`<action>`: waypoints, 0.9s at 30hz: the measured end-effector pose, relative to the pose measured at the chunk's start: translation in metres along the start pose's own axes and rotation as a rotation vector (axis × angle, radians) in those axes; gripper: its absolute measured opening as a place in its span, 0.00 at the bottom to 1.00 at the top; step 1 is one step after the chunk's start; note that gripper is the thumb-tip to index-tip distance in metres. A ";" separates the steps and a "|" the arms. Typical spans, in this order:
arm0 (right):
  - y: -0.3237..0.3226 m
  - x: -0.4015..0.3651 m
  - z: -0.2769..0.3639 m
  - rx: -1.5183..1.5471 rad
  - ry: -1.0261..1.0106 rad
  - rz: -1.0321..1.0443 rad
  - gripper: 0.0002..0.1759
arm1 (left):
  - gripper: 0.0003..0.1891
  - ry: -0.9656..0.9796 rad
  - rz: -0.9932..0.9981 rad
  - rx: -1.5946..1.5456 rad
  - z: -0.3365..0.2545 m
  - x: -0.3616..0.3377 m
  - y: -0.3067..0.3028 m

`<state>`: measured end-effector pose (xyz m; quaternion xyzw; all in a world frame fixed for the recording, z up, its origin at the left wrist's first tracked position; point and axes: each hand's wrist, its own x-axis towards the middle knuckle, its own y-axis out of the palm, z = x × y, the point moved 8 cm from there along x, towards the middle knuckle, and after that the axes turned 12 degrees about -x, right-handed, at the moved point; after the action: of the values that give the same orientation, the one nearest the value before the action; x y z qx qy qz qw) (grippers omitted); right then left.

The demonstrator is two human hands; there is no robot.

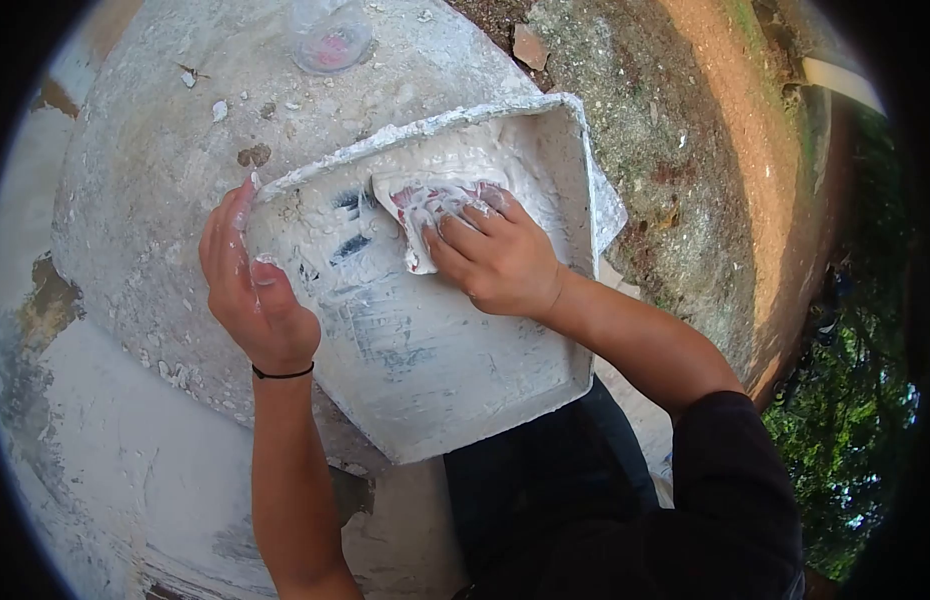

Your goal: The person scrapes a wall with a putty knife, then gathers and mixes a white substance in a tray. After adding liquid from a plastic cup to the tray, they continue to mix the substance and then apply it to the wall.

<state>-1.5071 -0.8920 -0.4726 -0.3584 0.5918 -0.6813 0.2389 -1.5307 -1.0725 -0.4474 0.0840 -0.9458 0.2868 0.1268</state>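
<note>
A shallow white tray (440,385) with raised walls lies tilted in front of me, coated with wet white plaster-like paste. My right hand (495,255) is closed around a flat, paste-covered scraper (417,238) inside it, near the far wall. Reddish patches show through the paste on the scraper, and its lower edge touches the tray floor. At the tray's left wall is my left hand (262,290), its fingers along the outside and its thumb at the rim. White paste smears both hands. Thicker paste (535,165) lies beyond the scraper, towards the far right corner.
Beneath the tray is a rough, white-spattered grey surface (165,190). A clear plastic container (332,42) with something pink sits at its far side. Mossy ground (675,170) and a broken brown fragment (530,47) lie to the right.
</note>
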 end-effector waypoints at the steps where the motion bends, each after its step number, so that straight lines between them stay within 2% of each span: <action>1: 0.002 0.003 0.001 0.003 0.001 0.006 0.19 | 0.29 0.005 -0.010 0.001 0.000 -0.001 -0.001; 6: -0.004 -0.018 0.008 0.048 0.032 0.018 0.19 | 0.29 0.017 -0.006 0.005 -0.003 0.001 -0.001; 11: -0.013 0.011 -0.003 -0.004 -0.025 -0.042 0.19 | 0.29 0.009 -0.007 0.004 -0.003 0.000 0.000; 15: -0.020 0.014 -0.007 -0.038 0.002 -0.029 0.20 | 0.29 -0.018 -0.020 -0.013 0.000 -0.001 -0.001; 17: -0.018 -0.004 0.000 0.033 -0.011 0.035 0.18 | 0.29 -0.019 -0.029 -0.009 0.001 0.000 -0.003; 21: -0.016 0.001 -0.012 0.046 0.041 0.030 0.16 | 0.29 0.003 -0.028 -0.017 -0.001 0.000 -0.003; 24: -0.017 0.025 -0.021 -0.037 0.087 0.092 0.14 | 0.28 -0.005 -0.045 -0.022 0.000 0.000 -0.003; 26: -0.009 0.029 -0.038 0.077 0.164 0.315 0.16 | 0.28 -0.002 -0.056 -0.026 -0.001 -0.001 -0.004; 27: -0.018 0.029 -0.043 0.073 0.158 0.313 0.16 | 0.28 0.002 -0.050 -0.024 -0.001 0.000 -0.003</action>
<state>-1.5567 -0.8831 -0.4512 -0.1980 0.6321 -0.6831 0.3077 -1.5293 -1.0746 -0.4449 0.1059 -0.9466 0.2724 0.1361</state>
